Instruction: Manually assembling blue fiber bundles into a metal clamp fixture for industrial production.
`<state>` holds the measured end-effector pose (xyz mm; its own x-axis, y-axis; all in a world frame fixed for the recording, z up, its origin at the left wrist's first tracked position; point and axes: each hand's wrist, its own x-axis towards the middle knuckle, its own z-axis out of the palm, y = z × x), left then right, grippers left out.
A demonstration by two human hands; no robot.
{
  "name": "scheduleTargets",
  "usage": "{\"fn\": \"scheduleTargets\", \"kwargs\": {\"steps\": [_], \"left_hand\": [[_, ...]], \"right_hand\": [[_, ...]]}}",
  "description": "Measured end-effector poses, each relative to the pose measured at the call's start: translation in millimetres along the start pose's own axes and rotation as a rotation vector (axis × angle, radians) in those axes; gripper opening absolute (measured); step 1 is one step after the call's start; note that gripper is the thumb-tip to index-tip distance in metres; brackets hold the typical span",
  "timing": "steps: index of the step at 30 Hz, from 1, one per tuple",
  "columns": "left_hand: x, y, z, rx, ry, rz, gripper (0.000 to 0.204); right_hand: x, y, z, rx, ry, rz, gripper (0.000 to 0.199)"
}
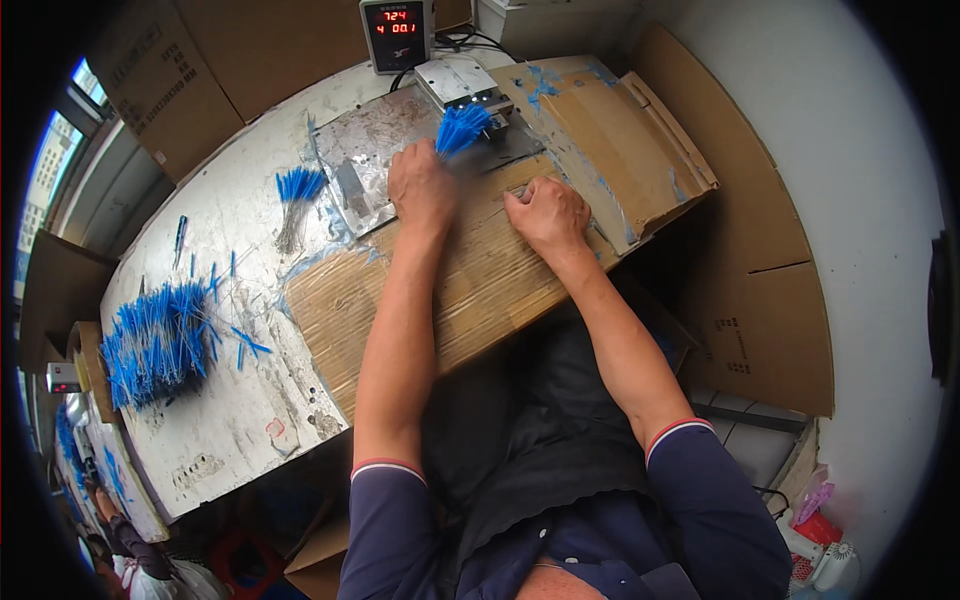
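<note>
My left hand [420,185] is closed round the lower ends of a bundle of thin blue-tipped wire pieces [462,130], whose blue ends fan out beside a small metal machine [465,88]. The wires look like small tube brushes, but their exact kind is too fine to tell. Above the cardboard-covered part of the bench, my right hand [548,212] has its fingers curled in; what they hold, if anything, is hidden. A small bunch of the same blue-tipped wires [298,185] lies left of the metal plate [375,140]. Farther left is a large heap of them [155,345].
Behind the machine stands a counter box with a red lit display [398,38]. A cardboard box [620,150] is to the right, beside tall cardboard sheets [745,250]. A pen [180,238] lies on the white bench [250,400]. Another person's arm [110,515] shows at lower left.
</note>
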<state>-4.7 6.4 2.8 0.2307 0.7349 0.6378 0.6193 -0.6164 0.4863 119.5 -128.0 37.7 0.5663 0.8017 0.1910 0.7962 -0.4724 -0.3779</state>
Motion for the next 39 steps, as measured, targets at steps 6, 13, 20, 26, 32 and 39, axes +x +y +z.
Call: {"fn": "scheduleTargets", "kwargs": {"steps": [6,13,20,26,32,39], "left_hand": [[-0.2,0.1,1.8,0.022,-0.034,-0.022,0.017],[-1.7,-6.5,0.3,0.000,-0.038,-0.076,0.015],[-2.1,-6.2,1.6,-0.011,-0.048,-0.096,0.015],[-3.1,-6.5,0.3,-0.028,-0.049,-0.116,0.014],[-1.8,-0.9,-2.7,-0.051,-0.048,-0.123,0.016],[-3.2,-6.4,-3.7,0.003,-0.023,-0.082,0.014]], "right_hand": [[-16.3,-6.6,22.4,0.076,0.079,-0.002,0.026],[-18.7,-10.9,8.0,0.104,0.040,0.094,0.031],[-23.3,-14.7,19.8,0.035,0.014,-0.106,0.026],[-37.7,-31.8,13.8,0.172,-0.044,-0.176,0.020],[-21.5,-30.4,13.2,0.016,-0.024,-0.118,0.021],[-8.1,-6.4,0.0,-0.030,-0.024,-0.195,0.017]]}}
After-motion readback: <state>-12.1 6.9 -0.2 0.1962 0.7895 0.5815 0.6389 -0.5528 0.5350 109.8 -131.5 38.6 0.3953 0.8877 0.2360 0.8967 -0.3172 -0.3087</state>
